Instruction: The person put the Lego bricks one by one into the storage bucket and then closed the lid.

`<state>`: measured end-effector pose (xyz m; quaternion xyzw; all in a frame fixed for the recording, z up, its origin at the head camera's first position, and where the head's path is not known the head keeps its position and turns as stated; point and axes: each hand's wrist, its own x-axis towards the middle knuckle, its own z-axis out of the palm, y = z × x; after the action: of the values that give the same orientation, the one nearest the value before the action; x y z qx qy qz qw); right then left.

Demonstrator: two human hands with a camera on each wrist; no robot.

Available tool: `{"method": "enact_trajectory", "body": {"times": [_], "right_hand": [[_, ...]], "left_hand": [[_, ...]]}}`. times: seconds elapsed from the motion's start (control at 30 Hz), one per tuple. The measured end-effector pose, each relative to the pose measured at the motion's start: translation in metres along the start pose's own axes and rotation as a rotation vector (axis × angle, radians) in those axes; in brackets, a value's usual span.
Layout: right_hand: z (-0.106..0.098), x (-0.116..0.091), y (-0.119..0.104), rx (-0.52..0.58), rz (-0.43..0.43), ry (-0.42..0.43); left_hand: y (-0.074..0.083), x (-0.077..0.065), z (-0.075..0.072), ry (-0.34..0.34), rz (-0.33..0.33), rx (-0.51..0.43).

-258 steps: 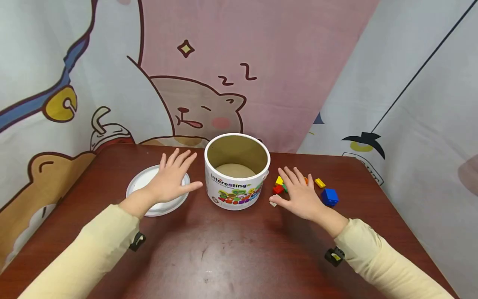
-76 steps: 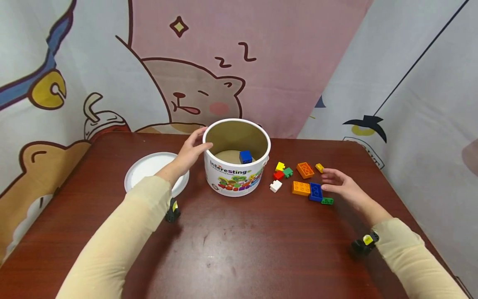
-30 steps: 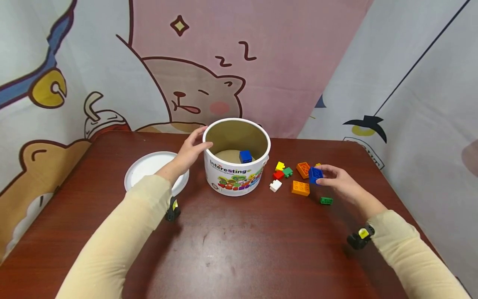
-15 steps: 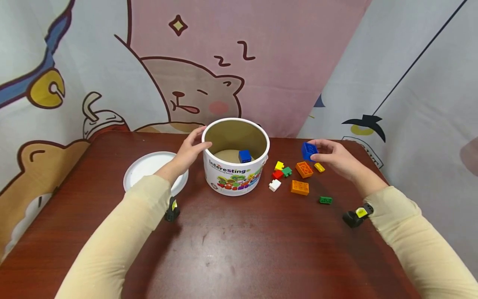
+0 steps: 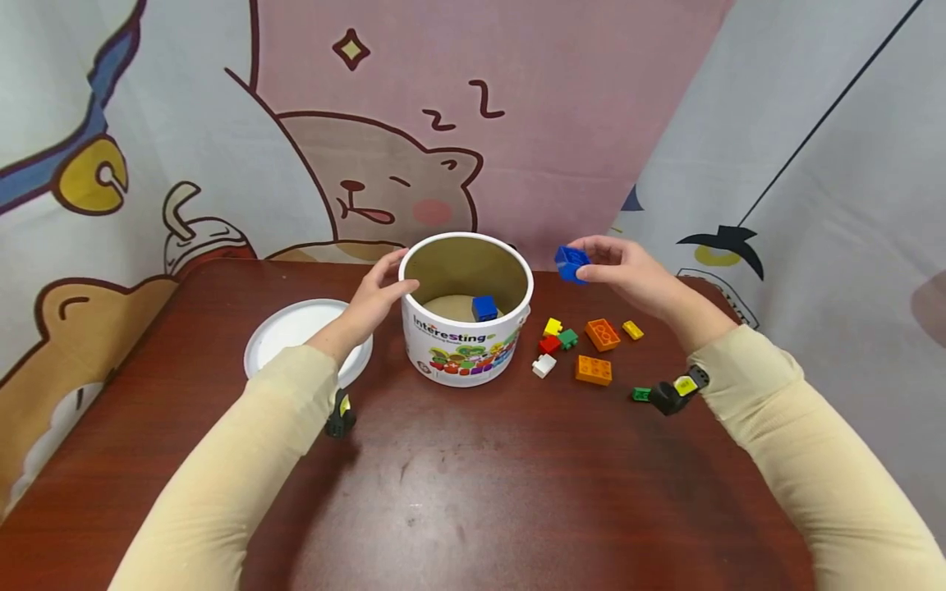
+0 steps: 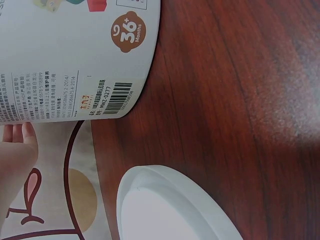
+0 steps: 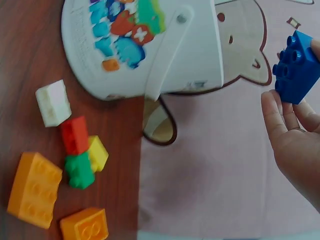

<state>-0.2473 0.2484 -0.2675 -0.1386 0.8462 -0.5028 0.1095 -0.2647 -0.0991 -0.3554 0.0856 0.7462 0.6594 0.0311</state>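
Observation:
My right hand [image 5: 617,267] pinches a blue toy brick [image 5: 571,263] between thumb and fingers. It holds the brick in the air to the right of the white bucket's [image 5: 461,353] rim. In the right wrist view the brick [image 7: 296,70] shows its studs facing the bucket. My left hand [image 5: 373,304] holds the bucket's left side. Its thumb lies over the rim, and its fingers [image 6: 17,132] reach round the wall, their tips hidden in the left wrist view. Inside the bucket, a second blue brick [image 5: 484,309] lies on the floor.
A white lid [image 5: 273,341] lies left of the bucket, under my left forearm. To the bucket's right lie white [image 5: 544,366], red [image 5: 549,345], yellow [image 5: 553,327], green [image 5: 567,339] and orange bricks [image 5: 594,370]. A small yellow brick [image 5: 632,330] is farther right. A curtain [image 5: 576,123] hangs behind the table.
My right hand picked up the blue brick from beside the orange one, then lifted it and carried it left towards the bucket. The left hand has stayed on the bucket since 2.5 s ago.

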Motion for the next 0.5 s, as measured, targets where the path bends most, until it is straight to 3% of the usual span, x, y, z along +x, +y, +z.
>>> {"method": "enact_trajectory", "body": {"times": [0.3,0.5], "right_hand": [[0.027,0.028,-0.018,0.026,-0.079,-0.041],[0.05,0.047,-0.024,-0.006,-0.07,-0.064]], "left_hand": [[-0.001,0.0,0.0,0.01,0.006,0.004],[-0.001,0.0,0.0,0.005,0.005,-0.006]]}}
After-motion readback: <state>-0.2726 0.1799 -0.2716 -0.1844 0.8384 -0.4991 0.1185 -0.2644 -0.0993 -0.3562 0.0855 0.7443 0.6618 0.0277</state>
